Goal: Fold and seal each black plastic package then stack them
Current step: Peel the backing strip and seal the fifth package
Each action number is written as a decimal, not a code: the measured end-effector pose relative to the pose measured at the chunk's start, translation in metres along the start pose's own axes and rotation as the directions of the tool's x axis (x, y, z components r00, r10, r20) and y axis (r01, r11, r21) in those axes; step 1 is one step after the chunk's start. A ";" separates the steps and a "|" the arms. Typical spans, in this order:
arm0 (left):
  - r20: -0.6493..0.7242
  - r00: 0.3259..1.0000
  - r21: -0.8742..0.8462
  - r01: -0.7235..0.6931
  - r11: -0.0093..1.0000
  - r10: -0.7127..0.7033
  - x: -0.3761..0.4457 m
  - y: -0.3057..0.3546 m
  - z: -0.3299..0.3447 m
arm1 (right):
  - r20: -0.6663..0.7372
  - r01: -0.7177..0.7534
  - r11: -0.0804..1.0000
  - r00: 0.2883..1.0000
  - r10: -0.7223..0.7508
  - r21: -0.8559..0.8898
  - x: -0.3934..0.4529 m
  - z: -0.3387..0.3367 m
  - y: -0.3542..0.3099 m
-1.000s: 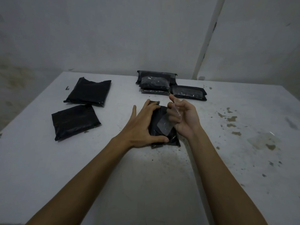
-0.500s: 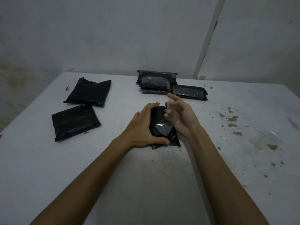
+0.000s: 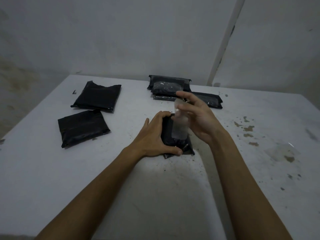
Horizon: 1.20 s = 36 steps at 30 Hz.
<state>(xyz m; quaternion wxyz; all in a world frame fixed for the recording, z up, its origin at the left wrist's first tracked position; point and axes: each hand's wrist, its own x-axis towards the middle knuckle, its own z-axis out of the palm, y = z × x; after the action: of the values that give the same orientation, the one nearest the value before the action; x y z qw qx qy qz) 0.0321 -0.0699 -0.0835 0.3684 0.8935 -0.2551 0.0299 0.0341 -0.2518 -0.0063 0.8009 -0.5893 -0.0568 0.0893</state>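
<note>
A folded black package (image 3: 174, 135) lies on the white table (image 3: 155, 196) near its middle, directly in front of the person. A strip of clear tape (image 3: 180, 125) runs from the package's top face upward, its lower end lying on the black plastic and its upper end lifted off. The left hand (image 3: 154, 135) grips the package from its left side, fingers curled over the far edge and thumb hooked along the near edge, holding it down on the table. The right hand (image 3: 195, 115) is raised just above and to the right of the package, its thumb and fingers pinching the upper end of the tape. Beyond the hands, toward the far edge, sits a stack of black packages (image 3: 168, 88), with another single package (image 3: 210, 101) just to its right, partly hidden by the right hand. Well to the left lie two more packages apart from the rest: one nearer the far edge (image 3: 97, 97) and one closer to the person (image 3: 82, 128). Brown stains (image 3: 247, 128) mark the table to the right.
</note>
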 end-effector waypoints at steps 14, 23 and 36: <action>0.048 0.998 -0.045 0.032 0.998 -0.030 0.000 -0.001 0.002 | -0.037 -0.018 0.947 0.999 0.006 -0.322 -0.006 0.016 0.002; 0.064 0.995 -0.078 0.086 0.993 -0.081 -0.002 0.004 -0.001 | -0.098 0.050 0.702 0.981 -0.169 -0.710 0.019 0.005 0.025; 0.072 0.994 -0.061 0.083 0.995 -0.079 0.000 0.003 0.000 | 0.034 0.125 0.655 0.988 -0.149 -0.745 0.022 -0.011 0.006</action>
<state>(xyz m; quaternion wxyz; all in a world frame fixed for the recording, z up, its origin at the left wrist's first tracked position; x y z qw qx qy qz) 0.0306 -0.0717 -0.0814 0.3888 0.8913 -0.2321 -0.0243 0.0572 -0.2553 -0.0157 0.4955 -0.8601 -0.1205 -0.0110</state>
